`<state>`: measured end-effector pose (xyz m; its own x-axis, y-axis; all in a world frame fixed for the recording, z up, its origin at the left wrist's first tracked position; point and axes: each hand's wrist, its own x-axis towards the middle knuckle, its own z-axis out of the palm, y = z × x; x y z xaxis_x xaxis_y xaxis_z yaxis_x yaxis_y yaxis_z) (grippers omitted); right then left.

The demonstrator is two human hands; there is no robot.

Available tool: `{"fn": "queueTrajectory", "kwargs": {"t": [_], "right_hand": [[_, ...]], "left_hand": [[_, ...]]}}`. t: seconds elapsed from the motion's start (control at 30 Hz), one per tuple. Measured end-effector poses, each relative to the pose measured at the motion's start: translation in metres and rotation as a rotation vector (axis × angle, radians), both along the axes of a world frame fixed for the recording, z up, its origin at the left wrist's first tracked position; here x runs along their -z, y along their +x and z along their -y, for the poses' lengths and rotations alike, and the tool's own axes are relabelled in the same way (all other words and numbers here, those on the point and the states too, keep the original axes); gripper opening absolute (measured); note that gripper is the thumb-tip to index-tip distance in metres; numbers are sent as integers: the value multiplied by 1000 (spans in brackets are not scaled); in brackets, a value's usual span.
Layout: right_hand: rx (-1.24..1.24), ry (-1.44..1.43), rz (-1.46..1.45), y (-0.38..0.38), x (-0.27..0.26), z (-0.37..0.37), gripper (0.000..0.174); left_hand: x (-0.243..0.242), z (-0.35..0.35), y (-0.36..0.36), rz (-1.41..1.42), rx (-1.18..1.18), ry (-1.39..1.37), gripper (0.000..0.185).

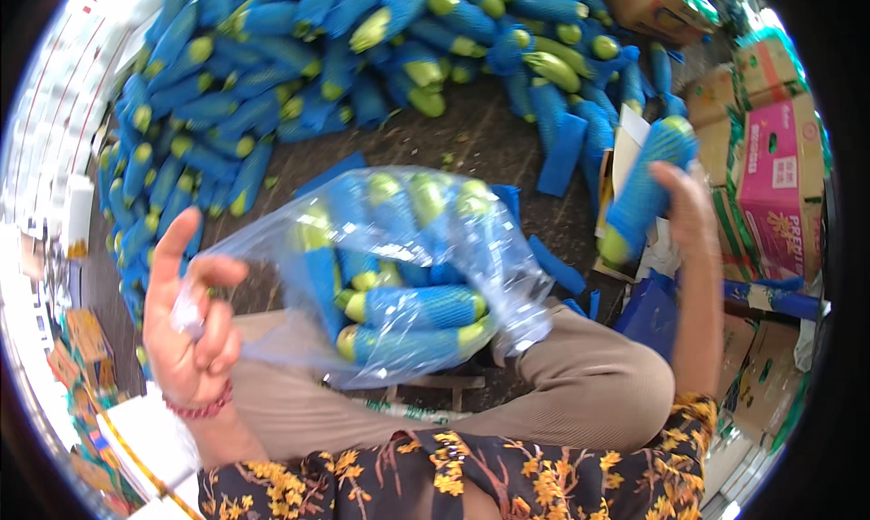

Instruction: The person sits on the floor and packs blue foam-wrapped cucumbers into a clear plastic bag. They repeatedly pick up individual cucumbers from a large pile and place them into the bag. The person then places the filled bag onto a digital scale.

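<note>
A clear plastic bag (408, 248) lies across my lap and the floor before me, with several green vegetables in blue foam net sleeves inside, perhaps corn or gourds. My left hand (200, 316), wearing a red bead bracelet, has the bag's gathered edge between its lower fingers and palm, with the index finger raised. On the right, my right hand (683, 194) grips a blue-netted green vegetable (646, 187), held up apart from the bag. The hand is slightly blurred, and part of it is hidden behind the vegetable.
A large heap of netted vegetables (258, 65) curves along the far and left sides. Cardboard boxes (781, 180) stand stacked on the right, and more boxes (88, 343) are at the left. Loose blue foam sleeves (563, 154) lie on the dark floor.
</note>
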<state>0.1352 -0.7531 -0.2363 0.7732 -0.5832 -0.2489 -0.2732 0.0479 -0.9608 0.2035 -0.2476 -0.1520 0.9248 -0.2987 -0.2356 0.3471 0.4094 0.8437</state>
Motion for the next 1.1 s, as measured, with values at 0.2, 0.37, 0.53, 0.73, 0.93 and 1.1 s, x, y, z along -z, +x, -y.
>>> {"fn": "queueTrajectory", "kwargs": {"t": [0.2, 0.37, 0.53, 0.73, 0.93, 1.1], "right_hand": [[-620, 214, -112, -25, -124, -146, 94], [-1084, -28, -413, 47, 5, -297, 88], [-541, -592, -255, 106, 129, -437, 85], [-1339, -507, -57, 98, 54, -303, 56], [-938, -2, -671, 41, 109, -58, 21], [8, -496, -834, -24, 263, 50, 28]], "left_hand": [[-5, -9, -13, 1, 98, -30, 55], [-16, -26, -31, -196, 15, -272, 41], [-20, -27, -34, -177, -2, -208, 45], [-21, -24, -21, -74, 201, -184, 32], [-15, -14, -9, -32, 269, -76, 27], [-7, -2, 19, -127, 412, -53, 33]]}}
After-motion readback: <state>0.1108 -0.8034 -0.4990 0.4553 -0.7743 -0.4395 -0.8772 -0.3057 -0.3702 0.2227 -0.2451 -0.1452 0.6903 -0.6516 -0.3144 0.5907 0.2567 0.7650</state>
